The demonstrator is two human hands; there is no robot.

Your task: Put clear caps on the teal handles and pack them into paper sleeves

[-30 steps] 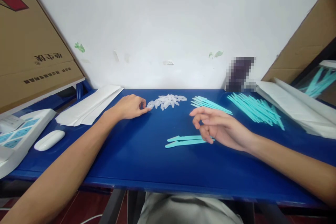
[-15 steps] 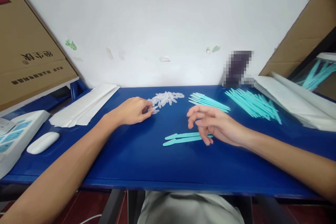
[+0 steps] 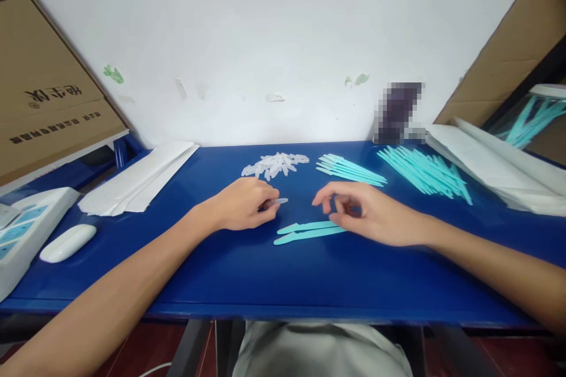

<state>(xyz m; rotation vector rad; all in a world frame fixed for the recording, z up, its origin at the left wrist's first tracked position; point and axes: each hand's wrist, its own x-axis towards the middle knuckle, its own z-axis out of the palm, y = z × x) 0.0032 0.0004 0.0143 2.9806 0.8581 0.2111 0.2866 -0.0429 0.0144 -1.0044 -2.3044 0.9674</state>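
Between the thumb and fingers of my left hand [image 3: 247, 205] is a small clear plastic blade cap [image 3: 282, 201], its tip poking out to the right. Just beyond lies a pile of similar caps [image 3: 276, 164]. My right hand [image 3: 371, 212] hovers with curled fingers apart and nothing visible in them. Below its fingertips, two turquoise eyebrow razors [image 3: 305, 235] lie side by side on the blue table [image 3: 247, 283], their handle ends partly hidden by the hand.
Further back are a small row of turquoise razors [image 3: 349, 169] and a larger heap [image 3: 424, 171]. White paper sheets [image 3: 137, 179] lie left, a white bag [image 3: 499, 171] right. A white mouse [image 3: 68, 242] sits near a keypad device [image 3: 30, 230]. Cardboard boxes [image 3: 53, 70] flank the wall.
My left hand has moved from the cap pile toward me and to the right, carrying a cap. My right hand stays near the two razors, its fingers a little more curled.
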